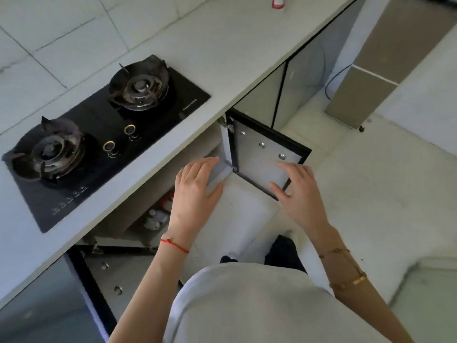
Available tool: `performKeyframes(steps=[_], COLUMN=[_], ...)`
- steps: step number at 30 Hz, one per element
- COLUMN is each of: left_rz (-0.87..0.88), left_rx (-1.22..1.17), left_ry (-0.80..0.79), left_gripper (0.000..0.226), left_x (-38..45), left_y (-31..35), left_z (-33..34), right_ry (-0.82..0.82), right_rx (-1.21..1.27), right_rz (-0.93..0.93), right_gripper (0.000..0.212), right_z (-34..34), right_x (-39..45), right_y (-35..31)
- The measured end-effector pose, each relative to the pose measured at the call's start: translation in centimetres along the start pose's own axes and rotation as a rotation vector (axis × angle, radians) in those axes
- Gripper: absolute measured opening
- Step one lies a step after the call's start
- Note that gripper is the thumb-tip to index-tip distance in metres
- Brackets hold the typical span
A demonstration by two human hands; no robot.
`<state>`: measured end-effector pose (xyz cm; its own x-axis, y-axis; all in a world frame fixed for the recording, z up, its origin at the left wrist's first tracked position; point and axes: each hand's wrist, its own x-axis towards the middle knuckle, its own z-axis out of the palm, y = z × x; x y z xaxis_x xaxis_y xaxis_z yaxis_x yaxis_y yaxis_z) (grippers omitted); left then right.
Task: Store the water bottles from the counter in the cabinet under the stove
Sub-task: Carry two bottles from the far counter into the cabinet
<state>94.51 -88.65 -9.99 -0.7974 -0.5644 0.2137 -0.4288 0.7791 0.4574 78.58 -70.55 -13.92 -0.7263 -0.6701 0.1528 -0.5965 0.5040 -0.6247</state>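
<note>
The cabinet under the stove (158, 219) stands open, both doors swung out. Inside it, in shadow, lie water bottles (155, 216), one with a red label, partly hidden by my left wrist. My left hand (195, 191) hovers flat in front of the opening with fingers spread and nothing in it. My right hand (299, 191) is open too, its fingertips at the lower edge of the right cabinet door (264, 154). One bottle with a red label (279, 1) stands far back on the counter (222, 45), cut off by the frame's top edge.
A black two-burner gas stove (99, 134) is set into the counter. The left cabinet door (108, 276) juts out at lower left. A beige wheeled unit (366, 78) with a black cable stands at the right. My legs and feet are below.
</note>
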Motion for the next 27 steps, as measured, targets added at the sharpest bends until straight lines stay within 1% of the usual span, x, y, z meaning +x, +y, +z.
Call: performKeyframes(steps=[3, 6, 11, 15, 19, 22, 27], left_rz=[0.105, 0.173, 0.244, 0.243, 0.222, 0.202, 0.163], left_rx=[-0.031, -0.068, -0.142, -0.165, -0.181, -0.171, -0.159], left_ry=[-0.041, -0.067, -0.071, -0.069, -0.066, -0.055, -0.023], left_gripper=[0.046, 0.048, 0.045, 0.045, 0.045, 0.043, 0.046], left_x=[3.0, 6.2, 11.8, 15.3, 18.3, 20.7, 26.0], left_y=[3.3, 7.5, 16.2, 22.6, 27.2, 29.6, 32.5], left_z=[3.0, 6.4, 12.4, 17.0, 20.3, 22.1, 24.8], right_ry=[0.071, 0.136, 0.172, 0.168, 0.162, 0.160, 0.141], right_rx=[0.016, 0.035, -0.026, -0.069, -0.066, -0.046, -0.019], right_rz=[0.092, 0.156, 0.163, 0.152, 0.165, 0.180, 0.174], right_gripper=[0.048, 0.048, 0.047, 0.047, 0.047, 0.047, 0.046], right_z=[-2.7, -5.7, -12.6, -18.6, -22.8, -24.8, -26.5], right_x=[0.0, 0.6, 3.2, 5.7, 8.7, 11.3, 17.0], right_y=[3.4, 7.3, 15.0, 20.9, 26.0, 29.0, 33.6])
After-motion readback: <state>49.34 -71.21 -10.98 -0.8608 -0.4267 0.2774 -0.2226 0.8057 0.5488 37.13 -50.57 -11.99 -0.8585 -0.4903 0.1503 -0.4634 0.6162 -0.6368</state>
